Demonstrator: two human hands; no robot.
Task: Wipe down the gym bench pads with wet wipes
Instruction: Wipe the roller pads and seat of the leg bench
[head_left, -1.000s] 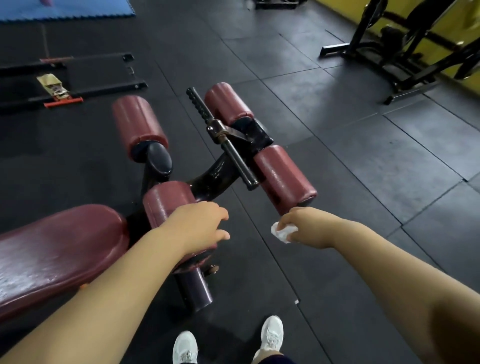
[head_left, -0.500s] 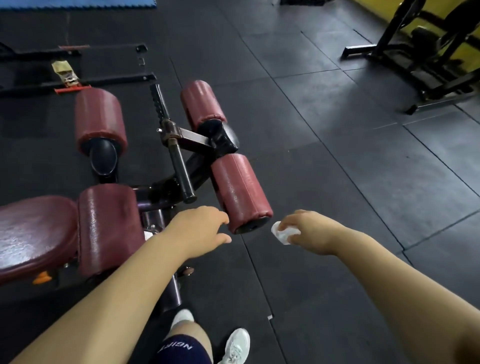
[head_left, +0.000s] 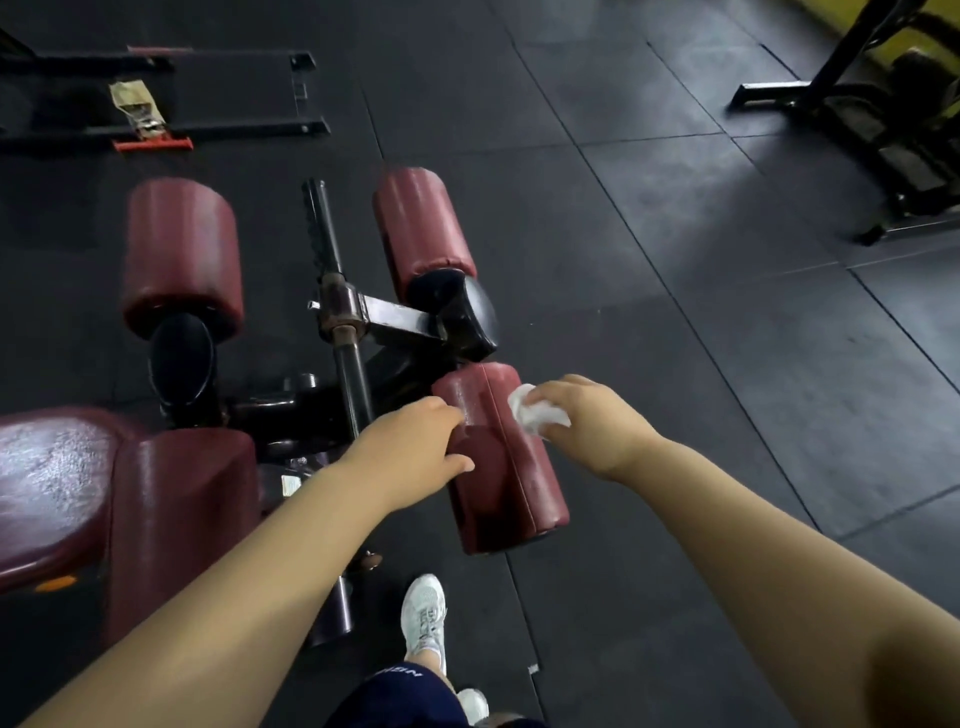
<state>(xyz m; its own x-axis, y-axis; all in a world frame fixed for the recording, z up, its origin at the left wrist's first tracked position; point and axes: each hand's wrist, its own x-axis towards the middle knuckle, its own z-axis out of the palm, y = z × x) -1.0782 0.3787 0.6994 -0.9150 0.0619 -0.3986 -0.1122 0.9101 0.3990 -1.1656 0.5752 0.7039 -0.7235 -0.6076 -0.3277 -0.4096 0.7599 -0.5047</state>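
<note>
Having closed in, the left hand (head_left: 410, 447) is gripping the near-right dark-red cylindrical vinyl roller pad (head_left: 501, 483), lying lengthwise away from the person, while the right hand (head_left: 595, 428) is pinching a crumpled white wet wipe (head_left: 535, 413) against its far right flank.

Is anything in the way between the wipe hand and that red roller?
Nothing visible does. The right hand presses the white wipe straight onto the near red roller pad. The left hand holds the roller's other side, clear of the wipe.
</note>
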